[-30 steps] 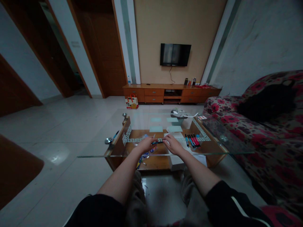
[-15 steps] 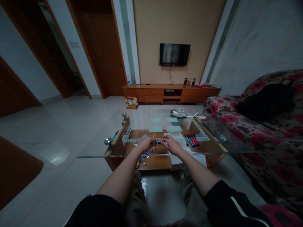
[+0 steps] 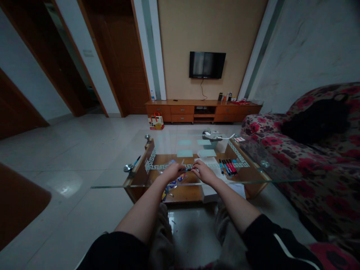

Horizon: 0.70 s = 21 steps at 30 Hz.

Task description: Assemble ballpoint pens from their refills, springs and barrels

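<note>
Over the near part of the glass table point(image 3: 112, 180), both my hands hold one dark pen with some blue on it point(image 3: 185, 170), lying sideways between them. My left hand point(image 3: 173, 172) is closed on its left end, and my right hand point(image 3: 203, 171) pinches its right end. The fingers cover both ends of the pen. To the right of my right hand, several blue, black and red pens point(image 3: 229, 167) lie in a row on the glass. Another blue pen point(image 3: 136, 161) rests by itself at the table's left side.
Below the glass, a wooden shelf point(image 3: 180, 195) carries colourful plastic packaging point(image 3: 171, 188) and a white box point(image 3: 209, 194). A bag point(image 3: 213, 135) lies at the table's far right. A floral sofa point(image 3: 309, 150) stands on the right, a TV cabinet point(image 3: 182, 109) along the far wall.
Both hands keep their grip on the pen, with almost no movement. The view has shifted very slightly.
</note>
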{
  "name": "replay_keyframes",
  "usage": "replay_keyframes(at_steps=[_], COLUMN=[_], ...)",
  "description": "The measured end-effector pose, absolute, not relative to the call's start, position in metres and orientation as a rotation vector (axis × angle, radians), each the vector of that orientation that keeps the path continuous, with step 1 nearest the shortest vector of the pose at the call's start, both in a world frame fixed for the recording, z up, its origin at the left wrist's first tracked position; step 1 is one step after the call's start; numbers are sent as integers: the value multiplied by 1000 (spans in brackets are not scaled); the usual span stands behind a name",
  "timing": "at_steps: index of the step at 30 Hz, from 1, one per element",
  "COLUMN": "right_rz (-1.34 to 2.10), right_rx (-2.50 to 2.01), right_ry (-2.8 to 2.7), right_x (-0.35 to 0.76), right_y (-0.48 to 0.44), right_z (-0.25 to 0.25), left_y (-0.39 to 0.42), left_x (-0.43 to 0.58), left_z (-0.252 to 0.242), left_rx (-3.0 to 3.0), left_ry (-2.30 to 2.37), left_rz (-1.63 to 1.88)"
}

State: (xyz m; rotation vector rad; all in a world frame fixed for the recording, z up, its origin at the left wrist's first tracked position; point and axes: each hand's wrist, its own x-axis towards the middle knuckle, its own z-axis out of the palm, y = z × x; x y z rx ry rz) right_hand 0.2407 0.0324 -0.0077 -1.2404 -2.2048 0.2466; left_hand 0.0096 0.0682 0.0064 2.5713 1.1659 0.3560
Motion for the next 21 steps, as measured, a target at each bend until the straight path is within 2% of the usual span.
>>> replay_keyframes(at_steps=[21], right_rz=[268], right_rx=[-1222], right_ry=[-2188], right_x=[241], right_y=[26], right_z=[1], left_y=[70], left_x=[9], left_z=[5], left_rx=[2576], left_ry=[1143], left_rz=[379])
